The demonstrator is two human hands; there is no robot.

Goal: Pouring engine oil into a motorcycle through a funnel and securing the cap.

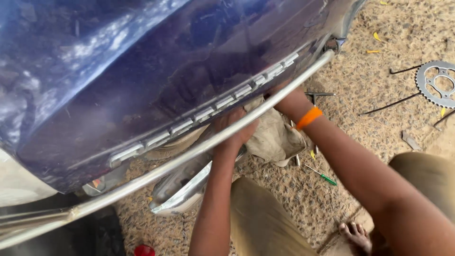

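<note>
Under blue body panel (156,71): left hand (234,130) and right hand (284,97) reach behind chrome guard rail (189,156); fingers hidden, grip cannot tell. Rail looks mounted. Rag (275,135), green screwdriver (322,176), sprocket (438,83) lie on gravel ground (379,71); work seems mid-way.

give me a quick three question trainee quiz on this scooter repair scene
1. True or false: both hands reach under the blue body panel, behind the metal guard rail.
2. Which wrist wears the orange band? A) left B) right
3. What toothed part lies on the gravel at the far right?

Key: 1 true. 2 B; the right hand has it, the left hand does not. 3 the chain sprocket.
</note>
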